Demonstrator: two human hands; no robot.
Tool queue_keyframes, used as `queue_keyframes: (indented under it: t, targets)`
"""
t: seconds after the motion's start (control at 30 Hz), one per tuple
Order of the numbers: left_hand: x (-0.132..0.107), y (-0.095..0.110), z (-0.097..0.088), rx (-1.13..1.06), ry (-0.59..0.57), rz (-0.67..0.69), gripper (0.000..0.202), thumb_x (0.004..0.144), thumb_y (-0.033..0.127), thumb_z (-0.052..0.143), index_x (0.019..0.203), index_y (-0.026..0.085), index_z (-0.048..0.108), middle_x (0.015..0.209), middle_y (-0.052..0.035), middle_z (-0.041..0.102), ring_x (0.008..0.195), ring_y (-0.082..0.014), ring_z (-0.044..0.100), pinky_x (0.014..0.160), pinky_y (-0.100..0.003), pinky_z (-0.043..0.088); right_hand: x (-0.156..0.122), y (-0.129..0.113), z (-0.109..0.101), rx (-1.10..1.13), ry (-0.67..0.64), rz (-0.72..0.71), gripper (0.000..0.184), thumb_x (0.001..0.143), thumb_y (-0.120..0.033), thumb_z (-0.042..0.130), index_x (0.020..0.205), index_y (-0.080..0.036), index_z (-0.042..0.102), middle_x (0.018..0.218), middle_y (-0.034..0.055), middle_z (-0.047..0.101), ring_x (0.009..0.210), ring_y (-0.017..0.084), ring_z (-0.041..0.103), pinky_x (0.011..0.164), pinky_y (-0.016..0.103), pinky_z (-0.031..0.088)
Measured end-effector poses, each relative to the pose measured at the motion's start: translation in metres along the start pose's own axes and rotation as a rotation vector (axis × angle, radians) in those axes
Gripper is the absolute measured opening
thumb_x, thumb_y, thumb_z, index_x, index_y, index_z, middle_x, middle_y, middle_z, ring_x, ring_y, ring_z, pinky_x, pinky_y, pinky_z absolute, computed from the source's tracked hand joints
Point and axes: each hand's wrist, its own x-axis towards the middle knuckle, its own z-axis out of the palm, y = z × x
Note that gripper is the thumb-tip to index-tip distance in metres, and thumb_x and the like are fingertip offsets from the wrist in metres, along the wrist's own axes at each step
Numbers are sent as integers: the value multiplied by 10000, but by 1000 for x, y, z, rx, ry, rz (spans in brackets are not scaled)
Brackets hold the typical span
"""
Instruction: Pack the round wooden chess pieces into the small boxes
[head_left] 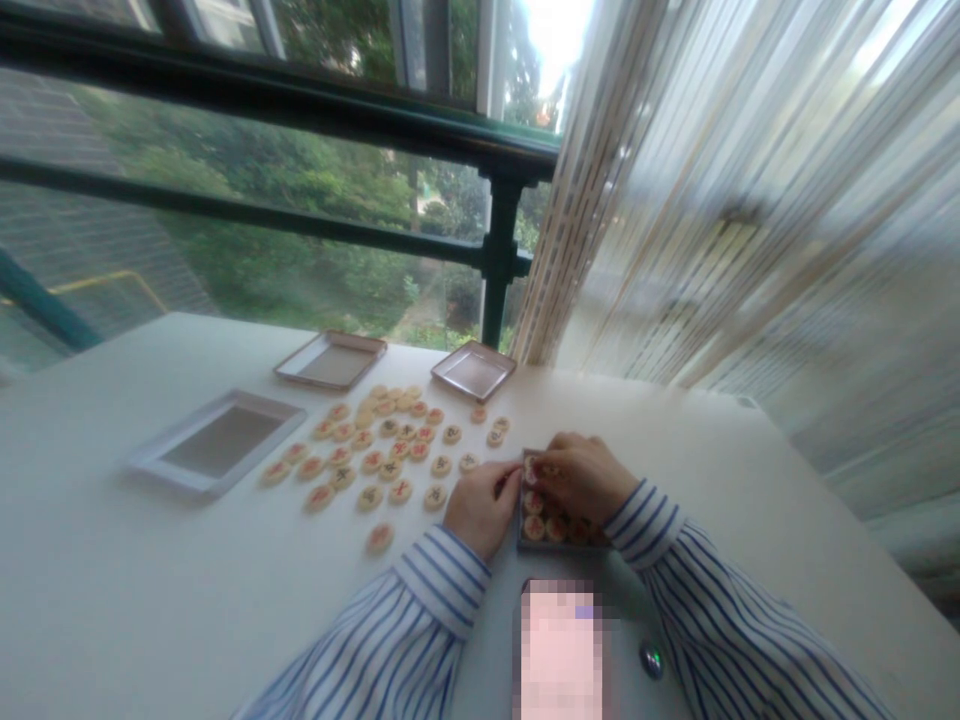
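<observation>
My right hand [589, 475] reaches over a small dark-rimmed tray [520, 535], its fingers closed at a Chinese chess piece [531, 468] in the far left corner. Part of that piece is hidden by the fingertips. Red-marked pieces [534, 527] lie in rows inside the tray; the hand covers some of them. At the tray's left rim, my left hand [484, 508] is curled with thumb and finger against the edge. To its left, several round wooden pieces [400, 490] with red or black characters are scattered on the white table [225, 580].
A white-framed tray [217, 484] lies at the left, with two shallow trays, one beige [331, 384] and one brownish [474, 392], near the far edge. In front of me are a phone with a blurred screen [561, 650] and a small dark oval object [652, 659]. A string curtain [720, 200] hangs at right.
</observation>
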Motion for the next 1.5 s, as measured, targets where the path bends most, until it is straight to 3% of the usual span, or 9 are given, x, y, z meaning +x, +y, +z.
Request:
queue_keyframes:
  t: [1.5]
  targets:
    - [0, -1, 0, 15, -19, -3, 282, 819, 320, 407, 928, 199, 637, 900, -40, 675, 850, -167, 607, 763, -284, 460, -3, -6, -10, -33, -71, 9, 213, 811, -347, 450, 931, -278, 612, 943, 42, 576, 877, 178, 506, 731, 309, 307]
